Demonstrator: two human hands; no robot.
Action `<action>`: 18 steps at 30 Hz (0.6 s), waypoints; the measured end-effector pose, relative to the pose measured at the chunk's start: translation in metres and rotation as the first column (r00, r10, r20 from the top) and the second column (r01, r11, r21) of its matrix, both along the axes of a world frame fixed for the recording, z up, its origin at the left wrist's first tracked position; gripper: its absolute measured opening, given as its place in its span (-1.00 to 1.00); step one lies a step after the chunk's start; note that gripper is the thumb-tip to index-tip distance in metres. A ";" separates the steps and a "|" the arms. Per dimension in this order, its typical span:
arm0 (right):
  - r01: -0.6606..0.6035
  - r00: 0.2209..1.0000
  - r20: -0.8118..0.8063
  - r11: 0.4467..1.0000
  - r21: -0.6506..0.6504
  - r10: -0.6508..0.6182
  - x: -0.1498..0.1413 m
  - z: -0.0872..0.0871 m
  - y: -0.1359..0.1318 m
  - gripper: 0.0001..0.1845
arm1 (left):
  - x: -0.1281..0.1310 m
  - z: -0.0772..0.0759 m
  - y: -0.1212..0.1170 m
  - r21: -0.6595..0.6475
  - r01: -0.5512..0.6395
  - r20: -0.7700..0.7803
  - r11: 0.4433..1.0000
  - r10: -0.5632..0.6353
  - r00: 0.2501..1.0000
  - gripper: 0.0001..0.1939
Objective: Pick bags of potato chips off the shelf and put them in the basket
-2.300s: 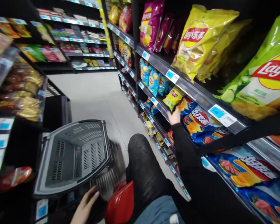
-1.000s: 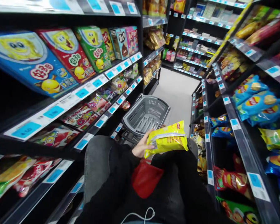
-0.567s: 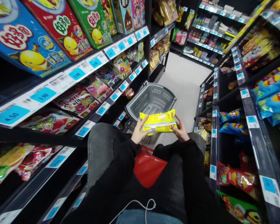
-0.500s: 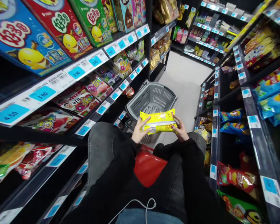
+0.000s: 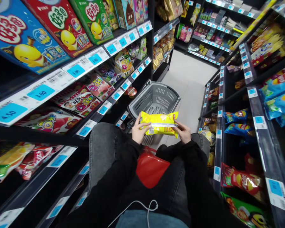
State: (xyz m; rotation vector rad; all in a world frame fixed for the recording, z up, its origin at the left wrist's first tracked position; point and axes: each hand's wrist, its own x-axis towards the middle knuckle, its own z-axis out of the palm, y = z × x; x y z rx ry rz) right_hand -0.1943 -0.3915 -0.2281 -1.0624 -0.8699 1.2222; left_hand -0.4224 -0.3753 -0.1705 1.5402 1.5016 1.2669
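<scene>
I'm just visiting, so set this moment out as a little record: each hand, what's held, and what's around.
Place: store aisle
Left hand: grips the left end of a yellow packet
Right hand: grips its right end
Packet side shown: pale seam running lengthwise
Beyond the packet: gray basket, partly hidden
On the left: blue box, red box, green box
Readable price: 4.50 on a label
On the right: red packet

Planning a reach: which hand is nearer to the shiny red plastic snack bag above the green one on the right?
Right. The right hand holds the right end of a glossy yellow oblong plastic packet, left of the red bag; the left hand is farther left.
</scene>
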 end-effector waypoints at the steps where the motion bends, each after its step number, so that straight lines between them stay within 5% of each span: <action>1: 0.030 0.999 0.041 0.999 0.018 -0.031 -0.001 -0.001 -0.001 -0.55 | 0.000 -0.001 0.000 0.004 -0.008 0.006 1.000 0.008 1.000 -0.71; 7: 0.105 0.962 0.232 0.978 0.179 -0.145 -0.007 -0.005 -0.001 -0.78 | -0.002 -0.006 0.003 0.002 -0.098 -0.001 0.995 0.098 0.995 -0.73; 13: 0.073 0.957 0.278 0.996 0.059 -0.087 -0.016 -0.004 0.002 -0.69 | -0.009 -0.010 0.010 -0.008 -0.133 -0.087 0.991 0.132 0.987 -0.72; 18: 0.021 0.946 0.325 0.999 -0.025 -0.012 -0.015 -0.002 0.005 -0.67 | -0.015 -0.016 0.016 -0.003 -0.049 -0.210 0.999 0.047 0.977 -0.66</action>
